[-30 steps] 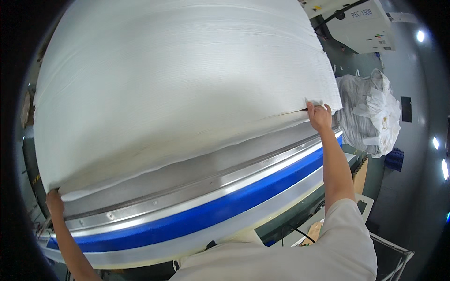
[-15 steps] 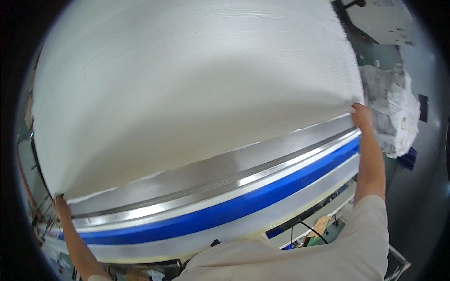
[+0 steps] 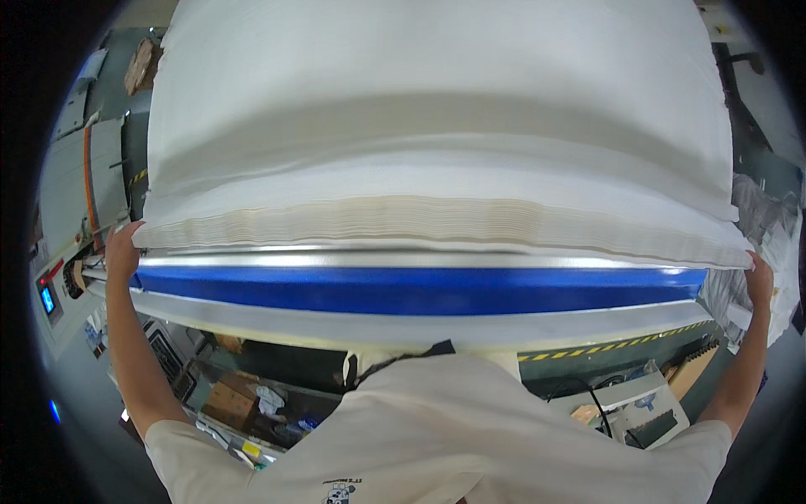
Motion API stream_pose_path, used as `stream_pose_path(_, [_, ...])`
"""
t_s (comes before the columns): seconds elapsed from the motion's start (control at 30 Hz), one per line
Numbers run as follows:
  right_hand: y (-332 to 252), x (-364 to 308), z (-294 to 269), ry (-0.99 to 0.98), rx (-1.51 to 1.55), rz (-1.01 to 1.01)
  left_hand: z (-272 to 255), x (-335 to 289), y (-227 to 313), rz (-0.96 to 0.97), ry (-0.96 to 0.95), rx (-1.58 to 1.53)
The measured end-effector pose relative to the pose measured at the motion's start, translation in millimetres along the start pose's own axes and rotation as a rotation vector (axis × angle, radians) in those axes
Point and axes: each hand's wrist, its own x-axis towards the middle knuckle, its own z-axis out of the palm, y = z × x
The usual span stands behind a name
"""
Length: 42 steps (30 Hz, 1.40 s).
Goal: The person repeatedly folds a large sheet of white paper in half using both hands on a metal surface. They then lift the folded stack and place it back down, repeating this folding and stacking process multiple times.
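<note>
A wide stack of white fabric spreads across the machine bed, its many thin layers showing in wavy cream lines along the near edge. At the left corner of that edge, my left hand is closed on the fabric. My right hand grips the right corner, with its fingers partly hidden by the cloth. Both arms are stretched wide. Just below the layered edge runs a shiny metal rail, followed by a blue strip and a pale front ledge.
A control panel with a small lit screen stands at the left. Crumpled translucent plastic lies beyond the right end. Below the ledge are a cardboard box at left and a whitish equipment case at right.
The fabric's near edge has come toward me over the grey metal plate, and its layered side now shows. Both hands stay closed at the corners. The view has turned, levelling the edge.
</note>
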Motion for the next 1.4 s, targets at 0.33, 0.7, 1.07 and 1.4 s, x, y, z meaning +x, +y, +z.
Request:
stream_pose_path(0.33, [-63,-69,38,-0.509,-0.259,-0.077,113,-61,34,0.142,-0.630,0.276])
stream_pose_path(0.7, [-70,-80,114,-0.732,-0.507,-0.249,146,-50,63,0.225,-0.909,0.390])
stream_pose_path(1.07, [-60,-104,139,-0.696,-0.439,-0.203,72,-41,64,-0.651,-0.278,0.133])
stream_pose_path(1.4, [-248,-72,34,-0.901,-0.101,-0.474,-26,-55,414,0.573,0.163,-1.008])
